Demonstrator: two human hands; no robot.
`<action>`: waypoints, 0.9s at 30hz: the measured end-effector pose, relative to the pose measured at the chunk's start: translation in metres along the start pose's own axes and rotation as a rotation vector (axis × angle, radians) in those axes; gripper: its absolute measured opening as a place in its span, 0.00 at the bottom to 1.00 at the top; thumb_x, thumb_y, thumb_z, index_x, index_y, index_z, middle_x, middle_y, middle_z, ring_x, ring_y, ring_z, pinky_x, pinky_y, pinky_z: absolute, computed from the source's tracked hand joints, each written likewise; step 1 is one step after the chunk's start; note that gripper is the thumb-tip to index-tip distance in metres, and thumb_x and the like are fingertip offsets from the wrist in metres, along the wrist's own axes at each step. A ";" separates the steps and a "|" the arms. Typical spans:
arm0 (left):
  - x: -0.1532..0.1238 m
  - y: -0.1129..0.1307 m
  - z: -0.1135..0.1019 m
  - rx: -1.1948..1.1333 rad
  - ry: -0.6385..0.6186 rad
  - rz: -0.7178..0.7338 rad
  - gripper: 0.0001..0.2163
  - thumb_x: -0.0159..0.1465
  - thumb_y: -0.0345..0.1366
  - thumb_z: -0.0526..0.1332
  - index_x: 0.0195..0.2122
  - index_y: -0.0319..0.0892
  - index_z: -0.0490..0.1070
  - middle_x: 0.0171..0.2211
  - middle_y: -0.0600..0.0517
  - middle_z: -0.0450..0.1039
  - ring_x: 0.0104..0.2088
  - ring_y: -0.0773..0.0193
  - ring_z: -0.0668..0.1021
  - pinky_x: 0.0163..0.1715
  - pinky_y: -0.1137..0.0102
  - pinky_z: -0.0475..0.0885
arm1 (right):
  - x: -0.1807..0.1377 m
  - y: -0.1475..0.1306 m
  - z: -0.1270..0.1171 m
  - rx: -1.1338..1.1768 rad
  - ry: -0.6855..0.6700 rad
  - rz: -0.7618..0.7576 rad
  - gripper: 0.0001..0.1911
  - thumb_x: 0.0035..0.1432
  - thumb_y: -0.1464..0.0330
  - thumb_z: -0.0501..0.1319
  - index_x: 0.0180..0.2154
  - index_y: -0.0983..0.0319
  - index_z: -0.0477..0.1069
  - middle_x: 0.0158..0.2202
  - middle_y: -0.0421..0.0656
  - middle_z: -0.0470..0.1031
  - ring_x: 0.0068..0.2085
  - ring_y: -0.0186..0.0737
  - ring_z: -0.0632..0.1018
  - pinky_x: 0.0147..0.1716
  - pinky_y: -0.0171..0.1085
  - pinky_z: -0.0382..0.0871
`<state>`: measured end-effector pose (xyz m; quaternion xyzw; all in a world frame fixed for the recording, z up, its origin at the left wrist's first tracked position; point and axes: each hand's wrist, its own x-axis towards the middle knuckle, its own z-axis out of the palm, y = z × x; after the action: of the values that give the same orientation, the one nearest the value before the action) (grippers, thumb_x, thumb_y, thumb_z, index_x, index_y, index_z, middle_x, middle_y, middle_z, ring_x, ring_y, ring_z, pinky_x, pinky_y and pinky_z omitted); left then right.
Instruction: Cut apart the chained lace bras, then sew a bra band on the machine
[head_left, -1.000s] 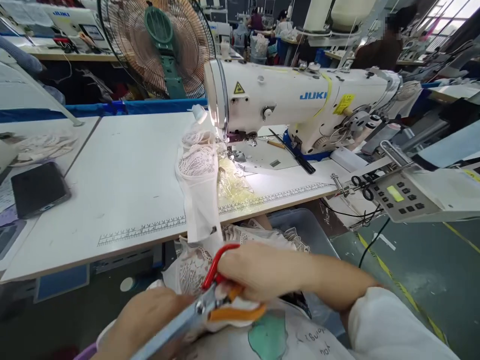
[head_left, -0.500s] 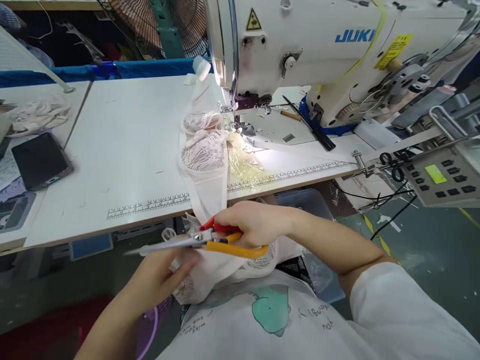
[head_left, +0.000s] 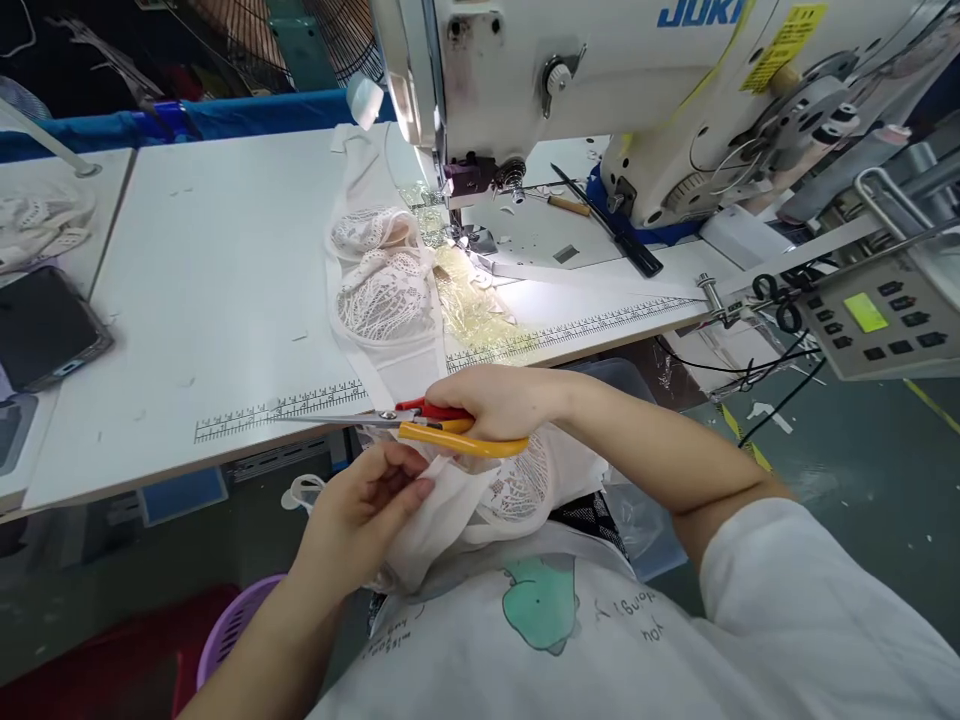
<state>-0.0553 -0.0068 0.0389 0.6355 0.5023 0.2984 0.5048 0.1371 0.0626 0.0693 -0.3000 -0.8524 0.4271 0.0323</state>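
Note:
My right hand (head_left: 499, 400) is closed round the red and yellow handles of a pair of scissors (head_left: 420, 428), whose blades point left along the table's front edge. Just below, my left hand (head_left: 360, 510) pinches white lace fabric (head_left: 480, 500) bunched in my lap. From that bundle a strip of white fabric runs up over the table edge to lace bra cups (head_left: 382, 285) lying left of the needle of the white sewing machine (head_left: 600, 90). A crumpled clear plastic piece (head_left: 469, 305) lies beside the cups under the machine's light.
The white table (head_left: 225, 260) has a printed ruler along its front edge. A black phone (head_left: 45, 330) lies at far left near more lace (head_left: 37, 215). A control panel (head_left: 877, 320) sticks out at right. A purple basket (head_left: 232, 625) sits on the floor by my left arm.
The view has dropped and closed in on the table. Both hands rose with the scissors toward the table edge. The blades now lie level, pointing left, and my left hand has moved under them onto the fabric.

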 end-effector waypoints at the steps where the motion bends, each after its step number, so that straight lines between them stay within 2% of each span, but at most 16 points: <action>1: 0.001 0.001 0.000 -0.010 0.003 -0.018 0.03 0.53 0.34 0.62 0.28 0.42 0.68 0.25 0.55 0.70 0.26 0.69 0.73 0.24 0.77 0.70 | 0.000 0.001 -0.001 -0.004 0.002 0.000 0.09 0.51 0.67 0.58 0.27 0.63 0.57 0.26 0.36 0.64 0.26 0.30 0.63 0.25 0.31 0.54; 8: 0.006 0.008 0.002 -0.110 -0.002 -0.061 0.06 0.51 0.36 0.64 0.23 0.42 0.68 0.24 0.54 0.68 0.27 0.66 0.71 0.27 0.74 0.69 | -0.001 -0.004 -0.004 0.046 -0.009 -0.008 0.07 0.51 0.71 0.58 0.27 0.63 0.58 0.25 0.36 0.67 0.26 0.29 0.66 0.25 0.31 0.56; 15: 0.008 0.002 0.005 -0.266 0.001 -0.106 0.05 0.52 0.35 0.66 0.25 0.44 0.71 0.25 0.57 0.70 0.29 0.69 0.71 0.29 0.78 0.67 | -0.001 -0.003 -0.004 0.054 0.005 -0.027 0.07 0.50 0.72 0.58 0.27 0.63 0.58 0.25 0.36 0.67 0.26 0.31 0.66 0.24 0.31 0.56; 23: 0.011 0.009 0.007 -0.252 0.037 -0.198 0.09 0.47 0.38 0.69 0.26 0.41 0.73 0.24 0.54 0.72 0.29 0.66 0.72 0.28 0.76 0.69 | -0.001 -0.002 -0.002 0.018 0.035 -0.079 0.09 0.51 0.69 0.57 0.26 0.62 0.55 0.25 0.37 0.64 0.25 0.32 0.64 0.23 0.32 0.55; 27: 0.011 -0.002 0.001 -0.228 -0.064 -0.255 0.10 0.50 0.42 0.67 0.26 0.40 0.73 0.21 0.53 0.70 0.26 0.65 0.72 0.26 0.74 0.68 | -0.002 -0.005 0.001 -0.024 0.080 -0.088 0.12 0.50 0.72 0.57 0.24 0.61 0.53 0.24 0.37 0.62 0.24 0.31 0.62 0.22 0.32 0.53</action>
<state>-0.0517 0.0034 0.0352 0.5144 0.5256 0.2666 0.6230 0.1362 0.0585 0.0734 -0.2795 -0.8678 0.4027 0.0815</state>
